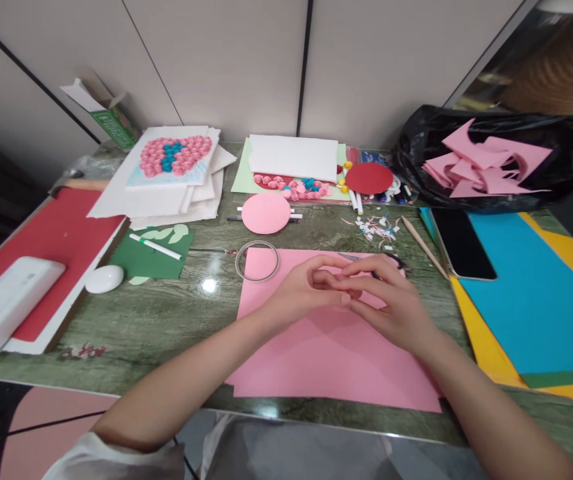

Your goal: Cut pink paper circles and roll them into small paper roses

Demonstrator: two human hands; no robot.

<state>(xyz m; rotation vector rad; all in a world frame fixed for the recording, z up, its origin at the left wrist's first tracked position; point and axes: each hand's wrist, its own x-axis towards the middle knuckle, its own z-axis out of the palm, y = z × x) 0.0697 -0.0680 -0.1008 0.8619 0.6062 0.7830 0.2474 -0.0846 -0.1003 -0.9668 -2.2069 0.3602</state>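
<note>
Two hands are all I have at work on my feed, the left hand [306,287] and the right hand [391,307], brought together over one pink sheet [316,367]. Both are half curled, fingertips meeting; I cannot tell whether something small is pinched between them. That sheet lies flat at the near edge of the table [166,360], right below them, its long axis running left to right, its near edge sloping down slightly to the right. One pair of scissors [348,256] rests on its far part, partly hidden by the right hand, blades pointing left and handles right. One ring [257,280] overlaps the sheet's far left corner. Beyond these I count two discs: a pink disc [266,213] lying across some pens, and a red disc [369,179] farther right. To my right are one phone [464,243], with one pencil [424,245] slanting toward its near left corner, and one blue sheet [541,287] under the phone. Off to my left I have one marker [156,247] on a green sheet [166,265] and one white mouse [104,279] just beside it.
</note>
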